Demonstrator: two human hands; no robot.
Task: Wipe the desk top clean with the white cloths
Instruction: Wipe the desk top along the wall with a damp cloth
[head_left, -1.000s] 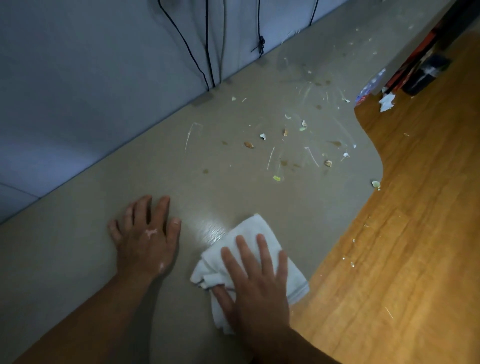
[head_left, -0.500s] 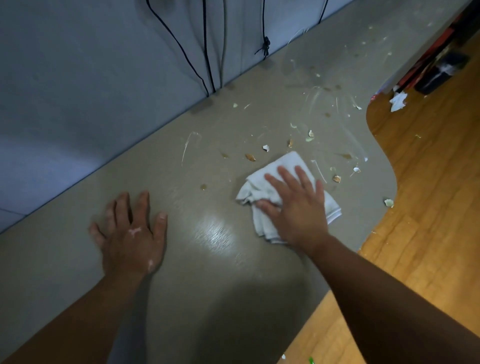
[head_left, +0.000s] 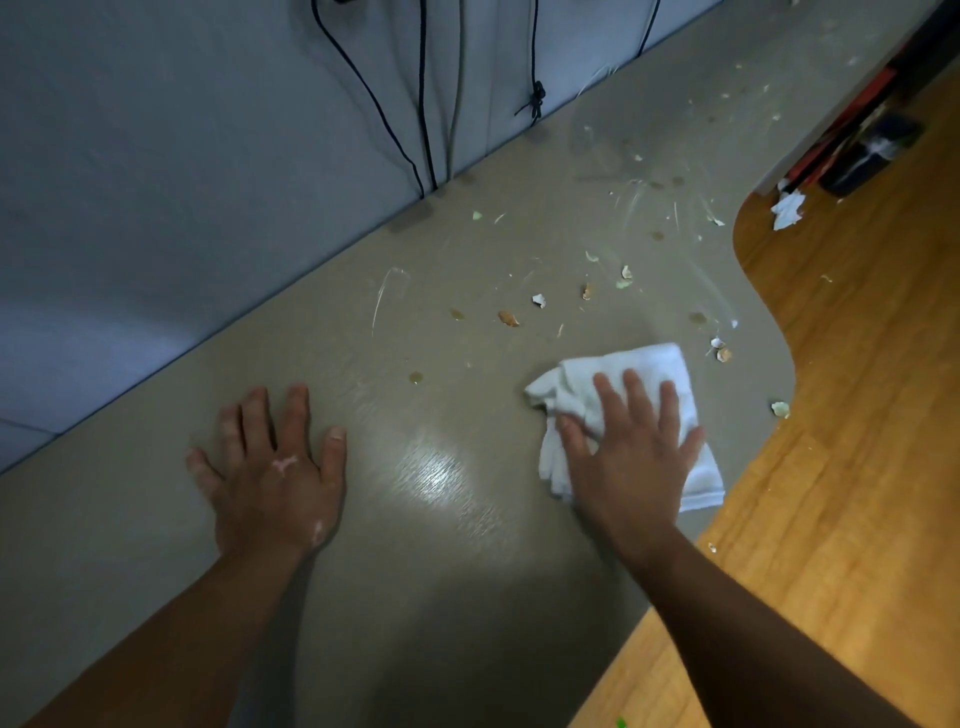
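A grey-beige desk top (head_left: 467, 571) runs from lower left to upper right along a wall. A crumpled white cloth (head_left: 654, 374) lies on it near the curved right edge. My right hand (head_left: 628, 452) presses flat on the cloth with fingers spread and straight. My left hand (head_left: 270, 473) rests flat on the bare desk, fingers spread, holding nothing. Crumbs and shell-like scraps (head_left: 537, 300) and white smears (head_left: 384, 296) are scattered on the desk beyond the cloth.
A grey wall panel (head_left: 182, 182) with black cables (head_left: 423, 104) borders the desk's far side. The wooden floor (head_left: 857, 415) lies right of the desk's curved edge, with a white paper scrap (head_left: 787, 208) and dark objects (head_left: 862, 156) at upper right.
My right hand slid the cloth away from me into the crumbs, then drew it back slightly toward the desk's right edge. My left hand stayed flat on the desk.
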